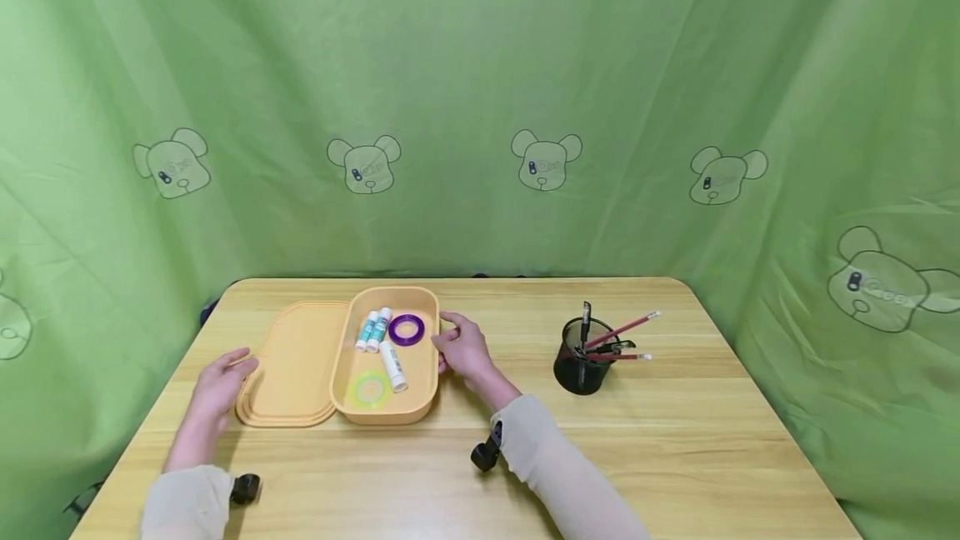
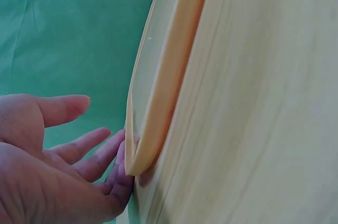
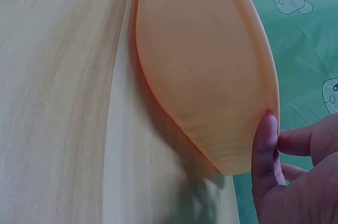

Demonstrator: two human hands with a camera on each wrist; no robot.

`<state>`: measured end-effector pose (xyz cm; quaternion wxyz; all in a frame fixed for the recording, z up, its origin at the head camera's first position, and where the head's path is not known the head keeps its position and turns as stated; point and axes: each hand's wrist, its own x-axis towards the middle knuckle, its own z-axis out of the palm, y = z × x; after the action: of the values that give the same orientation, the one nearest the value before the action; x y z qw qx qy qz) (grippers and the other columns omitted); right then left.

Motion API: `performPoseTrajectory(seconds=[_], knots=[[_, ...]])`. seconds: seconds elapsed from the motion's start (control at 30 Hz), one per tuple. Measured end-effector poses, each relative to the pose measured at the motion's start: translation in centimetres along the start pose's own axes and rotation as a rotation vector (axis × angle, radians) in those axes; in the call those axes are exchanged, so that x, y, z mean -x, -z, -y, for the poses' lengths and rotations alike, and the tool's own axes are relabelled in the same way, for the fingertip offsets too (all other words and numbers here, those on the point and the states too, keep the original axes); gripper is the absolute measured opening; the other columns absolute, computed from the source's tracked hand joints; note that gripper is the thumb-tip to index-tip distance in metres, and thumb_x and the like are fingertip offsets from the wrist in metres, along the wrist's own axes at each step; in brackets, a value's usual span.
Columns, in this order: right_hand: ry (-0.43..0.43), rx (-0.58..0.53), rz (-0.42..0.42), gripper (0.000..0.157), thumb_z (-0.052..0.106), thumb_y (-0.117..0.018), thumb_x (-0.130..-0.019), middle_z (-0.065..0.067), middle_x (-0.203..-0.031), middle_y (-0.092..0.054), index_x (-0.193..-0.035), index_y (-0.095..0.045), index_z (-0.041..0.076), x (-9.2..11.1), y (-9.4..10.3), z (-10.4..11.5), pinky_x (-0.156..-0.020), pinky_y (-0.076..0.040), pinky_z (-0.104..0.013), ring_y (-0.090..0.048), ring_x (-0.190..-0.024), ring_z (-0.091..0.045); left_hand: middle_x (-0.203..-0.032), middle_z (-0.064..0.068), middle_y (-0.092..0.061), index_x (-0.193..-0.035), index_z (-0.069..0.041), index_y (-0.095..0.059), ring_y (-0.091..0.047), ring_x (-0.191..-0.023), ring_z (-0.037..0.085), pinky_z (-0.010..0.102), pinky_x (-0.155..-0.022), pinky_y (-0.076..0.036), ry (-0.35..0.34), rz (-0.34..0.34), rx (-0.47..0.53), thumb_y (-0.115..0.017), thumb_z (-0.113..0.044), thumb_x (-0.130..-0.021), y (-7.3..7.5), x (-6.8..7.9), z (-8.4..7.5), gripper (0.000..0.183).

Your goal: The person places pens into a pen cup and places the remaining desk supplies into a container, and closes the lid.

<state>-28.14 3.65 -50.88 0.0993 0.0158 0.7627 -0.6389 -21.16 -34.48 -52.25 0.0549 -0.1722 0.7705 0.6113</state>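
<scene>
A shallow peach-coloured plastic box (image 1: 384, 416) stands on the table. Inside lie two teal-and-white glue sticks (image 1: 372, 330), a white stick (image 1: 393, 366), a purple ring like a tape roll (image 1: 407, 330) and a yellow-green ring (image 1: 370, 389). My right hand (image 1: 462, 347) holds the box at its right side, thumb at the rim and a finger against the outer wall (image 3: 206, 76). Left of the box lies its matching flat lid (image 1: 292, 365). Beside the lid's left edge is my left hand (image 1: 217, 386), fingers loosely extended and touching the edge (image 2: 138, 163).
To the right, a black mesh pen cup (image 1: 581, 372) holds black pens and red pencils (image 1: 622, 328) that lean outward. The wooden table (image 1: 675, 457) has a green curtain (image 1: 450, 223) around its back and sides.
</scene>
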Motion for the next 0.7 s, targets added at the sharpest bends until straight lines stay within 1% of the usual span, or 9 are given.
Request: performPoseTrajectory(seconds=[0.13, 0.23, 0.3, 0.33, 0.37, 0.43, 0.53, 0.63, 0.7], knots=[[0.006, 0.001, -0.01, 0.057, 0.0, -0.065, -0.098, -0.004, -0.086, -0.055, -0.152, -0.05, 0.008, 0.0, -0.1, -0.1, -0.047, -0.055, -0.022, -0.056, -0.052, -0.01, -0.169, 0.029, -0.015, -0.163, 0.0, -0.015, -0.017, -0.157, 0.043, 0.053, -0.131, -0.016, 0.003, -0.021, 0.066, -0.043, -0.024, -0.112, -0.2, 0.1, 0.0, 0.064], [0.008, 0.004, -0.015, 0.057, 0.0, -0.065, -0.097, -0.005, -0.087, -0.055, -0.152, -0.05, 0.008, -0.1, -0.2, -0.1, -0.047, -0.056, -0.023, -0.056, -0.052, -0.01, -0.169, 0.019, -0.023, -0.163, -0.004, -0.02, -0.028, -0.155, 0.028, 0.035, -0.129, -0.025, 0.002, -0.05, 0.157, -0.046, -0.021, -0.111, -0.2, -0.1, 0.1, 0.061], [0.007, 0.007, -0.015, 0.057, 0.0, -0.065, -0.098, -0.006, -0.088, -0.056, -0.152, -0.05, 0.008, -0.1, -0.2, -0.1, -0.048, -0.057, -0.024, -0.056, -0.052, -0.01, -0.17, 0.013, -0.024, -0.164, -0.006, -0.02, -0.032, -0.152, 0.018, 0.021, -0.121, -0.035, -0.005, -0.037, 0.228, -0.048, -0.019, -0.111, 0.1, -0.3, 0.3, 0.062], [0.008, 0.008, -0.014, 0.057, 0.0, -0.065, -0.098, -0.007, -0.088, -0.056, -0.152, -0.05, 0.008, -0.1, -0.1, -0.1, -0.048, -0.057, -0.025, -0.056, -0.052, -0.01, -0.171, 0.01, -0.023, -0.164, -0.008, -0.019, -0.036, -0.149, 0.011, 0.015, -0.115, -0.039, -0.016, -0.02, 0.265, -0.05, -0.019, -0.11, 0.3, -0.4, 0.5, 0.063], [0.006, 0.007, -0.014, 0.057, 0.0, -0.065, -0.098, -0.007, -0.089, -0.056, -0.152, -0.05, 0.008, -0.1, -0.2, -0.1, -0.049, -0.057, -0.025, -0.056, -0.052, -0.01, -0.171, 0.009, -0.021, -0.165, -0.008, -0.018, -0.042, -0.144, 0.003, 0.011, -0.11, -0.041, -0.039, 0.005, 0.302, -0.051, -0.018, -0.11, 0.6, -0.5, 0.7, 0.065], [0.004, 0.008, -0.01, 0.057, 0.001, -0.065, -0.098, -0.008, -0.09, -0.056, -0.152, -0.05, 0.009, -0.1, -0.1, -0.1, -0.049, -0.058, -0.026, -0.057, -0.053, -0.01, -0.173, 0.009, -0.014, -0.165, -0.008, -0.013, -0.048, -0.134, -0.007, 0.007, -0.102, -0.045, -0.099, 0.071, 0.384, -0.052, -0.018, -0.11, 1.0, -0.3, 1.0, 0.069], [-0.005, 0.004, -0.007, 0.057, 0.001, -0.065, -0.098, -0.007, -0.089, -0.055, -0.152, -0.05, 0.01, -0.2, -0.1, -0.2, -0.05, -0.059, -0.026, -0.057, -0.053, -0.01, -0.172, 0.008, -0.006, -0.165, -0.007, -0.008, -0.056, -0.121, -0.014, 0.01, -0.1, -0.049, -0.209, 0.178, 0.465, -0.052, -0.015, -0.11, 1.4, 0.1, 1.5, 0.071], [-0.01, 0.001, -0.009, 0.057, 0.001, -0.066, -0.098, -0.007, -0.089, -0.055, -0.152, -0.05, 0.01, -0.2, -0.1, -0.1, -0.05, -0.058, -0.026, -0.057, -0.053, -0.011, -0.171, 0.008, -0.002, -0.165, -0.008, -0.002, -0.058, -0.126, -0.007, 0.016, -0.103, -0.05, -0.331, 0.321, 0.485, -0.044, -0.007, -0.111, 1.4, 0.8, 1.8, 0.069], [-0.017, 0.0, -0.007, 0.058, 0.002, -0.067, -0.098, -0.007, -0.089, -0.055, -0.152, -0.051, 0.011, -0.1, -0.1, -0.1, -0.05, -0.058, -0.026, -0.057, -0.054, -0.011, -0.172, 0.003, -0.01, -0.166, -0.011, 0.002, -0.057, -0.13, -0.001, 0.02, -0.106, -0.05, -0.394, 0.418, 0.477, -0.038, -0.002, -0.111, 1.4, 1.3, 1.9, 0.068]])
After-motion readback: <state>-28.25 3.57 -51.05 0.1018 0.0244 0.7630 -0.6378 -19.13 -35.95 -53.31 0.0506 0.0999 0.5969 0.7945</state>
